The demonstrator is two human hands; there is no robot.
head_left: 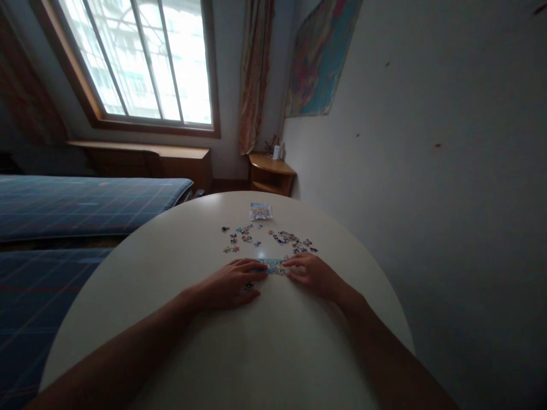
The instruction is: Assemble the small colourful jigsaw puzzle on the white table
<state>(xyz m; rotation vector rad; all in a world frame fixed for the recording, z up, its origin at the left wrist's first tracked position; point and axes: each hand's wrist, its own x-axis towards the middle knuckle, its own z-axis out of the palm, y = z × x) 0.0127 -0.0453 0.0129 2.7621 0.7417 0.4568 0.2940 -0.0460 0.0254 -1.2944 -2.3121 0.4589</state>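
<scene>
On the white round table, a partly joined strip of jigsaw puzzle (271, 264), light blue and white, lies between my hands. My left hand (233, 283) rests flat with its fingers stretched out, fingertips on the strip's left part. A dark jigsaw piece (248, 287) shows between its thumb and forefinger, on the table. At the strip's right end, the thumb and forefinger of my right hand (315, 275) close around a small puzzle piece at the edge, partly hidden by the fingers. Loose jigsaw pieces (287, 237) lie scattered just beyond, and another group (245, 230) sits farther left.
A small printed packet (260, 211) lies toward the far edge of the round table (162, 267). Left of the table stands a bed with a blue plaid mattress (85, 205). A wooden corner shelf (272, 165) is behind it, and a wall (448, 216) runs along the right.
</scene>
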